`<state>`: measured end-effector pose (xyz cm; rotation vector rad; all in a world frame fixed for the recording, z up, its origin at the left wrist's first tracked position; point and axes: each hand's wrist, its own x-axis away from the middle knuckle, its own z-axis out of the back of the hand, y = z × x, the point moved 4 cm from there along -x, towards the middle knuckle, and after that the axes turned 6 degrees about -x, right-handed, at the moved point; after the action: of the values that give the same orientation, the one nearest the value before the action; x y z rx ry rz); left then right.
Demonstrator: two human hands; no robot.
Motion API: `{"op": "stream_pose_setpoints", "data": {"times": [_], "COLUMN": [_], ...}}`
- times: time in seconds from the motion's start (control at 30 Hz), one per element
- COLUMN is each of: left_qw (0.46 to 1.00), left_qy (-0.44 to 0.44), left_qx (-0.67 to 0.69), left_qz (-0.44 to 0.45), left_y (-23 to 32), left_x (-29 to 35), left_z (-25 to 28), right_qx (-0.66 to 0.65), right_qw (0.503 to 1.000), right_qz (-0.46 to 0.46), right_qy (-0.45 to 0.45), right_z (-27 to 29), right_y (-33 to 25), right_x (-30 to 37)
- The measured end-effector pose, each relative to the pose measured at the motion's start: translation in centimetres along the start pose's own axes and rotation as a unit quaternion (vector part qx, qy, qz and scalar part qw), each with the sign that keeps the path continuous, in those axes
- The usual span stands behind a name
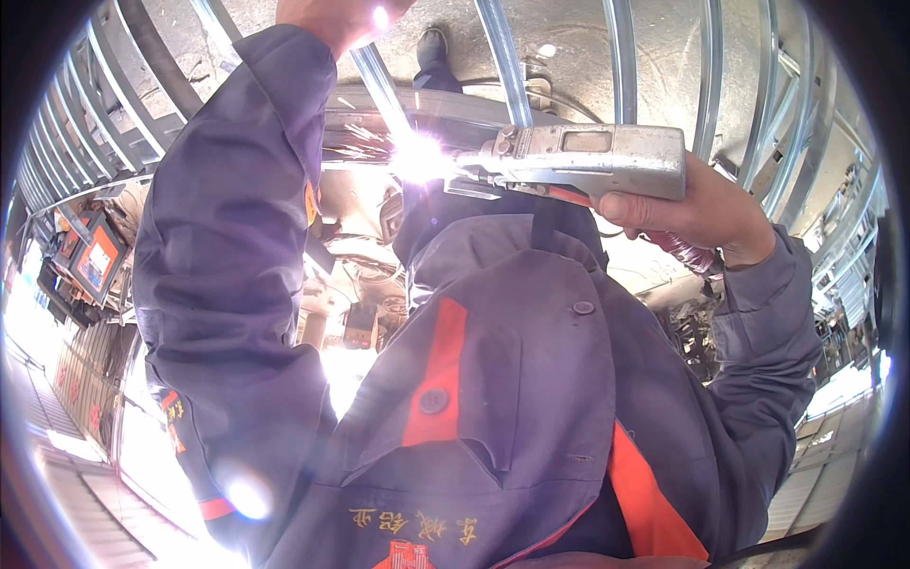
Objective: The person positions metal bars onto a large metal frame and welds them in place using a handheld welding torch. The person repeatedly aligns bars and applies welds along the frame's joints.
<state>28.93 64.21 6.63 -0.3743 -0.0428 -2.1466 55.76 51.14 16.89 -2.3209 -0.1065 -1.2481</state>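
Right hand point(700, 213) is closed firmly around the rear end of a welding gun point(597, 156); no slack noted. Left hand point(349, 17), beyond the gun and to its left, is cut off by the frame edge; whether it has hold of anything cannot be told.

Governing relation, as judged: the metal bar point(379, 85) meeting the arc glare point(422, 156) lies left of the gun and beyond its tip, its long axis crosswise to the gun's. Of the 2 hands, the left appears nearer to the glare.

Materials, near side of the gun: jacket point(559, 370) of dark woven cloth, softly creased, with an orange strip point(444, 356) and a round button point(433, 401). Gun body: dull grey, scuffed, blocky, with 1 rectangular recess. Sparks point(365, 142) fan out left of its tip. Beyond the gun: parallel bars point(622, 66), smooth and shiny, above stained, rough floor point(583, 62), with 1 dark shoe point(432, 47).
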Motion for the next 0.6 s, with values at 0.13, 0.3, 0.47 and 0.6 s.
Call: {"op": "stream_pose_setpoints", "data": {"times": [0.13, 0.3, 0.47, 0.6], "left_qw": [0.943, 0.968, 0.986, 0.995], "left_qy": [-0.272, -0.147, 0.042, 0.058], "left_qx": [0.168, 0.135, 0.136, 0.086], "left_qz": [0.092, 0.154, 0.089, 0.001], "left_y": [-0.3, -0.7, -0.3, -0.2], "left_x": [-0.7, 0.1, 0.7, 0.6], "left_z": [-4.1, -4.1, -0.5, 1.1], "right_qx": [-0.003, -0.008, -0.016, -0.008], "right_qw": [1.000, 1.000, 1.000, 0.999], "right_qz": [-0.008, -0.012, -0.008, -0.017], "right_qy": [0.004, -0.003, -0.006, 0.033], "right_z": [0.0, 0.0, 0.1, 1.0], "right_y": [0.2, -0.1, 0.2, 1.1], "right_x": [0.3, 0.6, 1.1, 2.7]}}
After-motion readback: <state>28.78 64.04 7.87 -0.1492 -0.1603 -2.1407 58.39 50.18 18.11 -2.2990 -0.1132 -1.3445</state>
